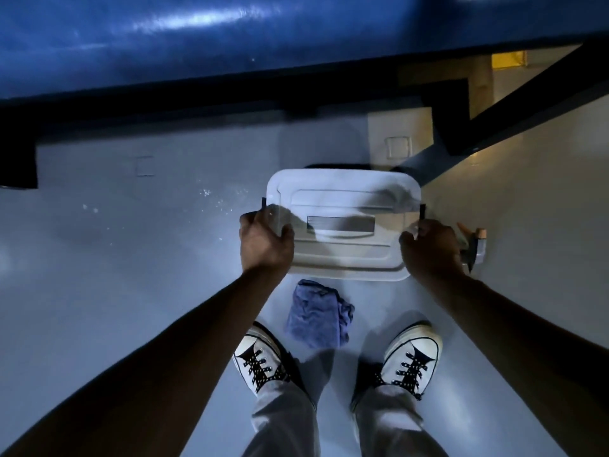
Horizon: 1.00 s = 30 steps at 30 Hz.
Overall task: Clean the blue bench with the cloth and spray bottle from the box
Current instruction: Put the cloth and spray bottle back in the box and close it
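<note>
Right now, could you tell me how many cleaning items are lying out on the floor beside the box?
2: the blue cloth lies crumpled between the shoes and the box; the spray bottle lies right of the box, partly hidden behind the right hand. More may be inside.

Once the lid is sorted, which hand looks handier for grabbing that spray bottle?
Probably the right hand: the spray bottle with the grey trigger lies just beyond it, right of the clear plastic box. The left hand grips the box's far side.
</note>
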Each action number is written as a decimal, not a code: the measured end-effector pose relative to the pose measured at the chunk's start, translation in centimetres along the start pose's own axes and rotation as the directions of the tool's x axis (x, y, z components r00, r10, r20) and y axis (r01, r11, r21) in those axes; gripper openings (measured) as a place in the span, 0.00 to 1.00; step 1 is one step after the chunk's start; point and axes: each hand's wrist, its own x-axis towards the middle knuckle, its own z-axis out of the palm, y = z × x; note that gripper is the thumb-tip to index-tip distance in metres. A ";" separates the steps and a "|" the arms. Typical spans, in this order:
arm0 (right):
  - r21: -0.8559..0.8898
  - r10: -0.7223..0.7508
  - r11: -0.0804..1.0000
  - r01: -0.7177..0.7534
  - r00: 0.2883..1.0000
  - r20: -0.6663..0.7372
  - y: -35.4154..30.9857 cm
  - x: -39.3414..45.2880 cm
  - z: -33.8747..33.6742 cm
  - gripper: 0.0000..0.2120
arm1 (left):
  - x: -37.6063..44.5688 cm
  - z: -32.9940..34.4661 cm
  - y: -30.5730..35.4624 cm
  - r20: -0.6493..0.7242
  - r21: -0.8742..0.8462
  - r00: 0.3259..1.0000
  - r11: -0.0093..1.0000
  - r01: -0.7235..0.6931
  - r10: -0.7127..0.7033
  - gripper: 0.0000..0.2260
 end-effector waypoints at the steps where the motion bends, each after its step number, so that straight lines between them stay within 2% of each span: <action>1: 0.010 0.022 1.000 -0.022 0.999 -0.028 0.0 0.1 0.3 0.14 | 0.3 0.5 0.0 0.001 0.019 1.000 1.000 0.025 -0.025 0.19; 4: 0.019 0.022 1.000 -0.021 0.997 -0.069 0.5 0.0 0.8 0.12 | 0.8 1.8 -0.4 -0.043 0.044 0.997 0.997 0.061 -0.059 0.17; 6: 0.012 -0.005 1.000 0.006 0.998 -0.063 0.8 0.0 1.0 0.11 | 1.0 2.2 -0.3 -0.064 -0.019 0.994 0.996 0.084 -0.085 0.17; 11: -0.005 -0.020 1.000 0.019 0.999 -0.029 0.6 0.2 0.2 0.09 | 1.2 1.9 1.0 -0.036 -0.151 0.962 0.953 0.261 -0.269 0.19; 13: 0.032 -0.032 0.999 0.032 0.999 -0.014 0.8 -0.6 -0.5 0.09 | 0.7 1.0 1.0 -0.026 -0.194 0.965 0.948 0.252 -0.261 0.17; 17: 0.135 -0.054 0.989 0.061 0.997 -0.053 1.6 -5.1 -1.4 0.09 | -2.6 -1.3 -1.1 -0.070 -0.204 0.987 0.970 0.130 -0.147 0.17; 20: 0.095 -0.062 0.994 0.060 0.998 0.016 4.3 -8.3 -0.9 0.10 | -6.8 -2.4 -3.5 -0.067 -0.177 0.978 0.967 0.185 -0.199 0.17; 23: 0.036 -0.051 0.998 0.048 0.996 0.079 8.0 -10.7 0.0 0.16 | -11.3 -1.5 -6.6 -0.071 -0.184 0.971 0.960 0.212 -0.228 0.18; 28: -0.021 0.043 0.999 -0.042 0.997 0.056 15.1 -11.8 0.0 0.15 | -17.9 4.5 -9.1 -0.020 -0.164 0.951 0.939 0.302 -0.309 0.15; 30: -0.064 0.067 0.996 -0.064 0.996 0.050 18.2 -11.1 -0.6 0.16 | -19.7 8.0 -9.2 0.025 -0.198 0.941 0.921 0.335 -0.337 0.17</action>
